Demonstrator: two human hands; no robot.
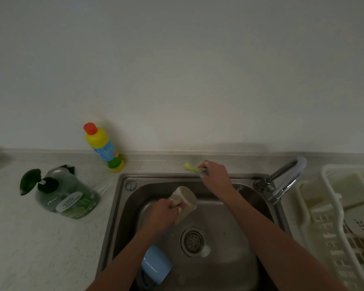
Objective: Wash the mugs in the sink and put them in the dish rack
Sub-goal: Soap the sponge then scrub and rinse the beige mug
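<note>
Gripping the beige mug (185, 203) by its handle in the left hand (163, 214) above the sink (229, 217), right hand (215, 175) pinching the yellow-green sponge (192, 168) beyond: wet handle likely slipping, knocking the blue mug (156, 264) below.

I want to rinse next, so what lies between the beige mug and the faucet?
In the head view, the right hand's forearm crosses between the beige mug and the faucet; otherwise only bare sink basin.

dish rack (332, 223): cut by right edge | blue mug (156, 264): partly behind forearm
</note>
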